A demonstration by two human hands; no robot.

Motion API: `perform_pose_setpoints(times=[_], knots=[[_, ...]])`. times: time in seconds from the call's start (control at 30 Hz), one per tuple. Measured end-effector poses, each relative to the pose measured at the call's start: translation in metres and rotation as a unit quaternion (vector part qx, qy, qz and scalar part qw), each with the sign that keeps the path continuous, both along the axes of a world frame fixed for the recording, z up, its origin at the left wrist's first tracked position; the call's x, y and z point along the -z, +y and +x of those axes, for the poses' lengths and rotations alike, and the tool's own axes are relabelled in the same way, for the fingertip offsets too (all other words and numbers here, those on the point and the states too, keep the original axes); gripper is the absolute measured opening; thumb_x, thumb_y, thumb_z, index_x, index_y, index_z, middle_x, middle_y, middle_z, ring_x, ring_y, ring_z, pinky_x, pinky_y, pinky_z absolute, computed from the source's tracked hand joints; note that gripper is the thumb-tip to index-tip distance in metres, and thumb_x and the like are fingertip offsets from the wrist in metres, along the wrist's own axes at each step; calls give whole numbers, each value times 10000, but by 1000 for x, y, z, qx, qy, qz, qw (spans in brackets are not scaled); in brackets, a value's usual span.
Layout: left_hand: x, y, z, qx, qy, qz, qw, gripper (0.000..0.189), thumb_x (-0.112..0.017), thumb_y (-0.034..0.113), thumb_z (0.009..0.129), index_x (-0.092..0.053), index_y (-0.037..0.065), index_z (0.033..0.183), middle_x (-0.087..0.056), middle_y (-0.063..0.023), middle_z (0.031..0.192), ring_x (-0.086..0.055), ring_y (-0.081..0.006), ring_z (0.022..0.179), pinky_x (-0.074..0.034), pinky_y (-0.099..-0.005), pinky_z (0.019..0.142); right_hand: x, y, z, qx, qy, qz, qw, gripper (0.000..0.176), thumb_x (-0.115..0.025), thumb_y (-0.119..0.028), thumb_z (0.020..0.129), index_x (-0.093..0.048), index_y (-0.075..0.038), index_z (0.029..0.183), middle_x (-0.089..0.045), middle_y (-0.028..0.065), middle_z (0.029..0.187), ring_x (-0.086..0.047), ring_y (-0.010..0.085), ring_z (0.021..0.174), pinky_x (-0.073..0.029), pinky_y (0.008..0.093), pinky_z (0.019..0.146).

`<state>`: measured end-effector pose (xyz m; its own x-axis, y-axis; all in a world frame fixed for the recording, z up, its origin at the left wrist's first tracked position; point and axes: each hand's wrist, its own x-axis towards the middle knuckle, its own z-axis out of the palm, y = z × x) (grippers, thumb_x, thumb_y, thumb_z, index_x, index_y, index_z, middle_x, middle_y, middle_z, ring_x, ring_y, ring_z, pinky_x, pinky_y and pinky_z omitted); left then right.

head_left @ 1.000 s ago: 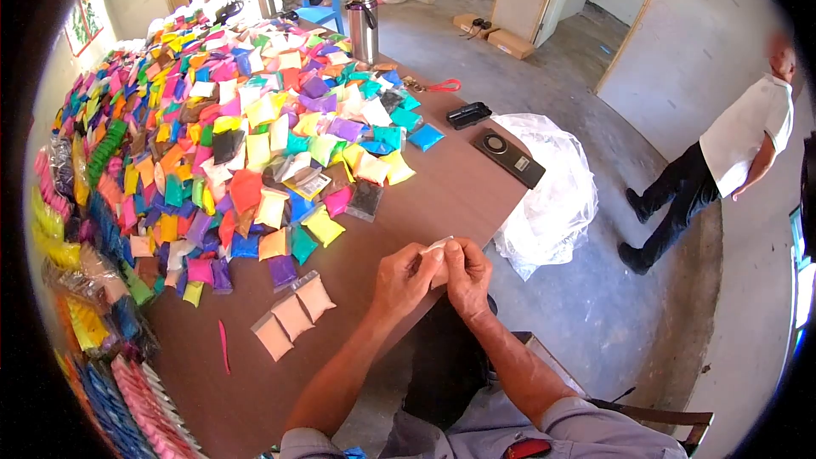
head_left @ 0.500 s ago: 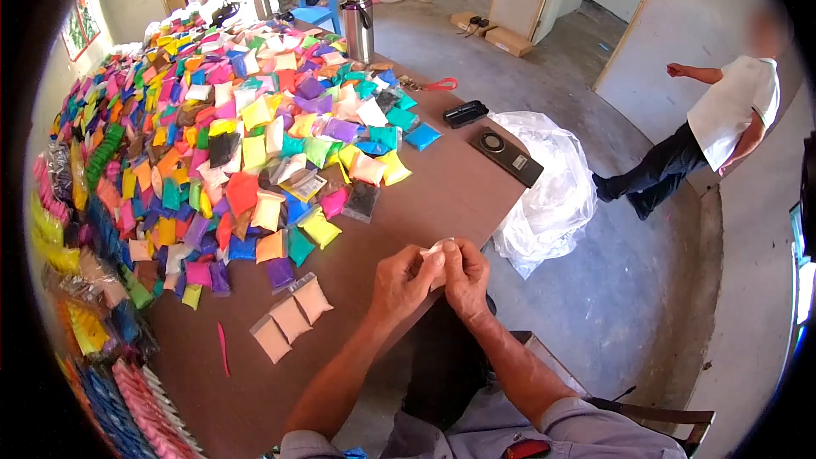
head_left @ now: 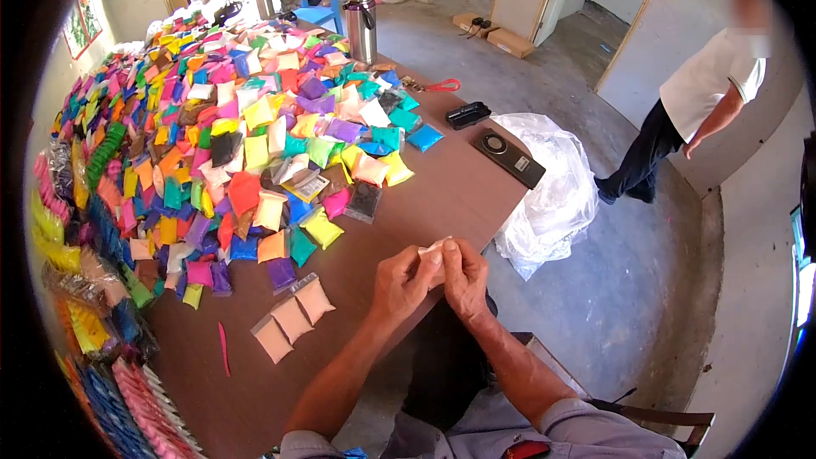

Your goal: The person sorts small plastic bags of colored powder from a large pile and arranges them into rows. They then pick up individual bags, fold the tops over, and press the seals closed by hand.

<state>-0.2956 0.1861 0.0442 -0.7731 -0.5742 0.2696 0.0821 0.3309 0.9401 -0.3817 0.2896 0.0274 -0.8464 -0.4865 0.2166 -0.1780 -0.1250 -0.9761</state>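
Between my two hands, just over the table's near edge, is a small pale peach packet [head_left: 437,265]. My left hand [head_left: 401,284] pinches one side of it, thumb on top. The other side is gripped by my right hand [head_left: 467,279], also between thumb and fingers. Much of the packet is hidden by my fingers. To the left, three similar peach packets [head_left: 291,320] lie overlapping in a row on the brown table [head_left: 408,204]. A thin pink stick-like tool [head_left: 223,348] lies left of them.
A large heap of colourful packets [head_left: 255,153] covers the table's far and left parts. A steel flask [head_left: 360,25], a black case [head_left: 467,115] and a dark flat device [head_left: 508,158] stand or lie beyond. Clear plastic sheeting [head_left: 548,195] hangs by the right edge. A person [head_left: 701,102] stands at right.
The person at right has turned and lowered an arm. My hands stay in nearly the same place, with slightly more of the peach packet showing between them.
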Motion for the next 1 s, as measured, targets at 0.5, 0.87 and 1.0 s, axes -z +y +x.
perform_pose_setpoints(times=[0.5, 0.87, 1.0], knots=[[9, -2, -3, -6, 5, -17, 1000, 377, -662, 339, 1003, -642, -17, 881, -621, -161, 686, -604, -192, 596, -475, -352, 571, -4, 0, 0, -6, 11, -4, 1000, 362, -499, -282, 1109, -675, 11, 989, -632, -7, 848, -536, 70, 802, -463, 260, 697], [5, 1, -3, 20, -27, 34, 999, 313, -707, 288, 982, -688, -21, 945, -640, -44, 717, -575, -73, 690, -487, -279, 617, 15, -1, -4, 42, 40, 10, 998, 315, -498, -227, 1095, -679, 9, 992, -649, 0, 860, -552, 76, 811, -480, 273, 711], [-1, 2, 0, -1, -26, 24, 999, 243, -671, 219, 997, -698, -21, 1017, -672, -39, 814, -582, -85, 794, -513, -301, 693, 17, -3, 3, 9, -8, -21, 1000, 224, -494, -118, 1071, -655, -16, 954, -651, 10, 897, -576, 97, 842, -501, 283, 733]])
